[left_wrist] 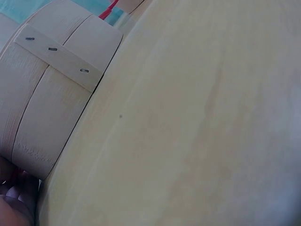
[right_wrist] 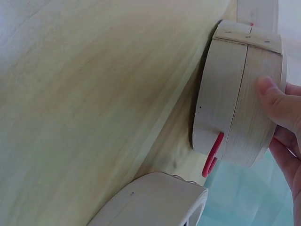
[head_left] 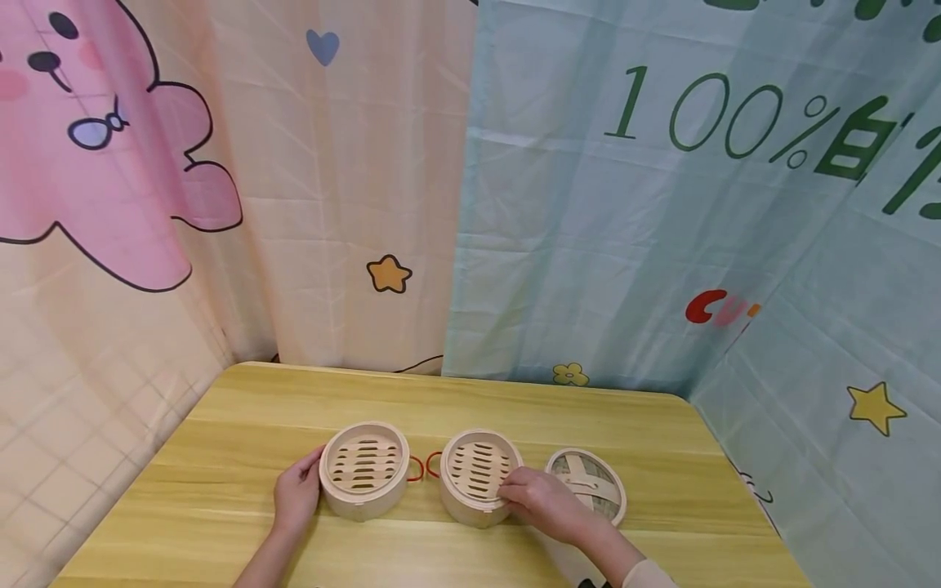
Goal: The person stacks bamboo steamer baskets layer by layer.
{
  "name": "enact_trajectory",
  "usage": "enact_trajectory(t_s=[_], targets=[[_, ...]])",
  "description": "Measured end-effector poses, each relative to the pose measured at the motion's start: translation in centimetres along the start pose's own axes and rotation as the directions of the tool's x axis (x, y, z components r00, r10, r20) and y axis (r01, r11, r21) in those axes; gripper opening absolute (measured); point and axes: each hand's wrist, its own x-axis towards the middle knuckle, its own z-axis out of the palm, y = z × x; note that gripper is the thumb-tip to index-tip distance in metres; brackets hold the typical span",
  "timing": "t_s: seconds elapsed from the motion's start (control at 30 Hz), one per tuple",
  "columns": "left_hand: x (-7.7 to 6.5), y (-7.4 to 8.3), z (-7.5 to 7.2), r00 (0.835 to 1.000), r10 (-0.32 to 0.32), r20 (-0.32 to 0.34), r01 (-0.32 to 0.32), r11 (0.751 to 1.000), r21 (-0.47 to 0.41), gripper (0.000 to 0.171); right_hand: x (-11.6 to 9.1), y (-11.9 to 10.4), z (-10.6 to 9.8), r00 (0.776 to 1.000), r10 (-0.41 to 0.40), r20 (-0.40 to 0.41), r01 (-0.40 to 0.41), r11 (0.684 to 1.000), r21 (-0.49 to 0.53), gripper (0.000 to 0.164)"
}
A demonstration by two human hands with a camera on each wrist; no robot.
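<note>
Two round bamboo steamers with slatted bottoms sit side by side on the table. At the outer side of the left bamboo steamer, my left hand holds its wall; in the left wrist view the fingers are mostly cut off beside a speck of red. My right hand grips the right side of the other bamboo steamer. In the right wrist view, its thumb presses the outer wall while the fingers are partly hidden behind the rim. Red handles face each other between the steamers.
A woven steamer lid with crossed bands lies to the right, just beyond my right hand. The wooden table has rounded far corners. Printed curtains hang behind it and along both sides.
</note>
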Motion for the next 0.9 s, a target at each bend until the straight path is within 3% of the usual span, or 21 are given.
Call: enact_trajectory(t_s=[0.33, 0.9], targets=[[0.0, -0.1, 0.0, 1.000, 0.012, -0.007, -0.012, 1.000, 0.023, 0.023, 0.4, -0.1, -1.0, 0.996, 0.073, 0.054, -0.072, 0.997, -0.020, 0.020], [0.0, -0.2, 0.1, 0.999, 0.034, -0.028, -0.033, 0.999, 0.040, 0.023, 3.0, -0.2, -3.3, 0.997, 0.077, -0.014, -0.077, 0.997, -0.023, 0.017]])
